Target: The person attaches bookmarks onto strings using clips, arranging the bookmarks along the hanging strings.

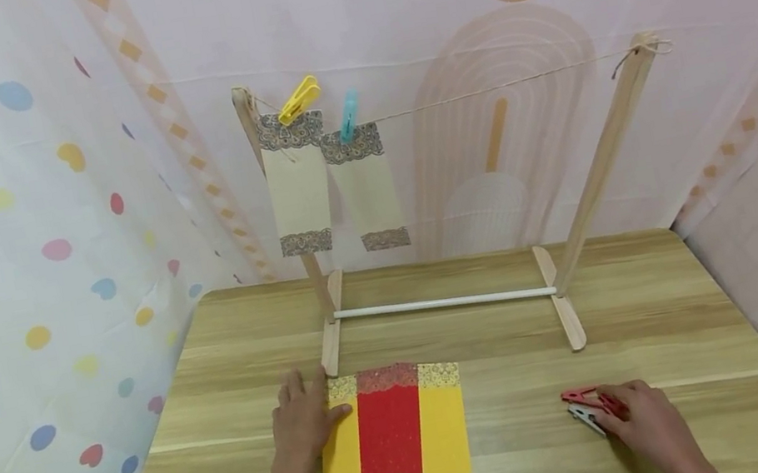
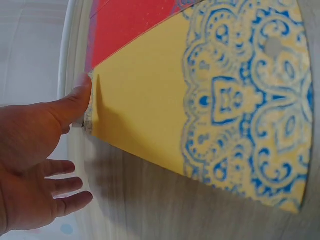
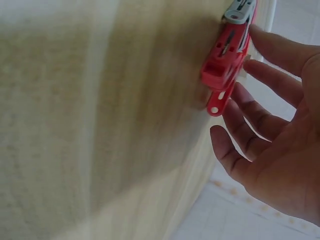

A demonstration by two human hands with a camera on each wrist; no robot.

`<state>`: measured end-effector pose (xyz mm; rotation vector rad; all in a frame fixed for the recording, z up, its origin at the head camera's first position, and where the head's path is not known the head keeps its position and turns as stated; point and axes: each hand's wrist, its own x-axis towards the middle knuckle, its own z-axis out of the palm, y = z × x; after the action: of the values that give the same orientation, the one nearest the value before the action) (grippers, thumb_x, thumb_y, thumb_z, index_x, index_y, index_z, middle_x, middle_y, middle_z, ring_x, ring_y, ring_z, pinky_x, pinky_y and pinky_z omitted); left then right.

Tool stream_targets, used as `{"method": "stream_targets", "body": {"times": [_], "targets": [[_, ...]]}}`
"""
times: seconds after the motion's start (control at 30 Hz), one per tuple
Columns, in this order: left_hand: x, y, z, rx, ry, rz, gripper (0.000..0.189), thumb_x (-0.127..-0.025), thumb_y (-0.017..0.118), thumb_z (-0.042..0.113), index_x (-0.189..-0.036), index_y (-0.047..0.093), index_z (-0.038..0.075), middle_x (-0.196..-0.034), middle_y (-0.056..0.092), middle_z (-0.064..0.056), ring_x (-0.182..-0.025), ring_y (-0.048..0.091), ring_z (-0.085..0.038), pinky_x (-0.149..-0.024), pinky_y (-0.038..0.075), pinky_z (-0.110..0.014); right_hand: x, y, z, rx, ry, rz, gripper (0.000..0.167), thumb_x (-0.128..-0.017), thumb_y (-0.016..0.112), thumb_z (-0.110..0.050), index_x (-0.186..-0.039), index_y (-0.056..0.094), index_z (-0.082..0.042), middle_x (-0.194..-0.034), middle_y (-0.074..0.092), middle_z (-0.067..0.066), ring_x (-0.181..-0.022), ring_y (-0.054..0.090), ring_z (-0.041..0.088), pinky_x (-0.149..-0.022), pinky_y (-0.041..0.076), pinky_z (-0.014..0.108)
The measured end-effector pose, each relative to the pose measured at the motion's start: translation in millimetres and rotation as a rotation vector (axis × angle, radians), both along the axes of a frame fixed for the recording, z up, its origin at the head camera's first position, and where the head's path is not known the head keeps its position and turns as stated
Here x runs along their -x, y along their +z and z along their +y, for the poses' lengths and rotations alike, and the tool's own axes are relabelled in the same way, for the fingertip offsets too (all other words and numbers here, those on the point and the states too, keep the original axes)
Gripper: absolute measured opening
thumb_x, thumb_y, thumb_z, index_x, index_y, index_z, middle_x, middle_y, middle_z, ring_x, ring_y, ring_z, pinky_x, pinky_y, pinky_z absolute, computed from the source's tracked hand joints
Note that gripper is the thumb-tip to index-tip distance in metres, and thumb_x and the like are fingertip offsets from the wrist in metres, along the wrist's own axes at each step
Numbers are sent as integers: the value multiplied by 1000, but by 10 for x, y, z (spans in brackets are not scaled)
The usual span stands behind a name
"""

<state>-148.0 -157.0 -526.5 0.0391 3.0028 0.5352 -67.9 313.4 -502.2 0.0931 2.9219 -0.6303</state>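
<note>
Sitting before me is a wood-grained table [image 1: 511, 382], with pale printed cloth [image 1: 353, 4] behind it; dots and hearts cover the cloth on my left. Toward the back stands a wooden rack [image 1: 591, 165], a white rod [image 1: 444, 303] low between its posts and a string [image 1: 483, 92] across the top. Two cream sheets [image 1: 298, 191] with patterned ends hang near its left post, one under a yellow clip [image 1: 299, 100], the other under a blue clip [image 1: 349, 117].

My left hand [image 1: 299, 420] is spread wide, fingers straight, its thumb over the outer edge of the left yellow strip [image 1: 344, 462] and its forefinger just beside the rack's left foot. My right hand [image 1: 648, 422] has its fingers parted and softly bent, with thumb and forefinger at the red clips [image 3: 222, 60]; whether they pinch one, I cannot tell.

Next to that yellow strip, away from my left fingers, lie the red strip [image 1: 390, 437] and then the right yellow strip [image 1: 442, 435], all flat with lacy borders. The grey clip [image 1: 586, 418] lies against the red ones, just ahead of my right thumb, well apart from the strips.
</note>
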Motion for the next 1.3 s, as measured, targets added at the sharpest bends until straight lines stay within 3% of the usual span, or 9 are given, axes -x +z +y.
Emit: {"method": "stream_targets", "body": {"times": [0.1, 0.27, 0.5, 0.7, 0.83, 1.07, 1.3], "targets": [[5, -13, -2, 19, 9, 21, 80, -83, 84, 34, -146, 50, 0, -130, 45, -35, -109, 49, -50, -80, 49, -60, -12, -21, 14, 15, 1, 5, 36, -88, 78, -16, -117, 71, 4, -104, 66, 22, -99, 63, 44, -85, 50, 59], [34, -54, -12, 3, 18, 18, 81, -81, 86, 33, -146, 50, 0, -114, 49, -28, -90, 48, -38, -67, 47, -49, -7, -30, 24, 57, -16, 1, 32, -89, 74, -4, -119, 69, 6, -103, 66, 21, -98, 63, 39, -85, 50, 57], [68, -97, -23, -137, 70, -20, 73, -82, 87, 23, -138, 52, -7, -111, 49, -26, -93, 50, -37, -71, 51, -50, 12, -58, 55, 79, -67, -66, 33, -91, 73, -6, -119, 67, 9, -97, 66, 16, -88, 61, 29, -80, 50, 54], [93, -91, -40, -242, 90, -1, 59, -80, 86, 10, -129, 58, -8, -106, 51, -25, -88, 51, -34, -73, 50, -50, 5, -44, 83, 95, -106, -105, 30, -91, 74, -9, -115, 69, 9, -92, 65, 11, -80, 55, 22, -74, 50, 46], [101, -86, -46, -266, 104, -18, 53, -81, 84, 6, -124, 58, -8, -106, 51, -25, -87, 51, -34, -74, 51, -50, -2, -41, 95, 123, -138, -110, 28, -91, 74, -10, -111, 68, 9, -91, 64, 10, -79, 56, 22, -70, 49, 41], [128, -53, -62, -291, 127, -48, 52, -80, 85, 7, -120, 56, -10, -117, 49, -32, -99, 54, -42, -88, 49, -56, -20, -52, 81, 173, -181, -64, 26, -90, 75, -10, -111, 70, 6, -88, 67, 4, -79, 58, 18, -68, 48, 35], [140, -11, -75, -312, 142, -70, 52, -77, 87, 6, -112, 51, -10, -111, 48, -32, -94, 52, -41, -85, 48, -55, -32, -63, 82, 178, -215, -38, 30, -92, 72, -11, -115, 69, 7, -89, 66, 6, -78, 57, 19, -67, 47, 34]]}}
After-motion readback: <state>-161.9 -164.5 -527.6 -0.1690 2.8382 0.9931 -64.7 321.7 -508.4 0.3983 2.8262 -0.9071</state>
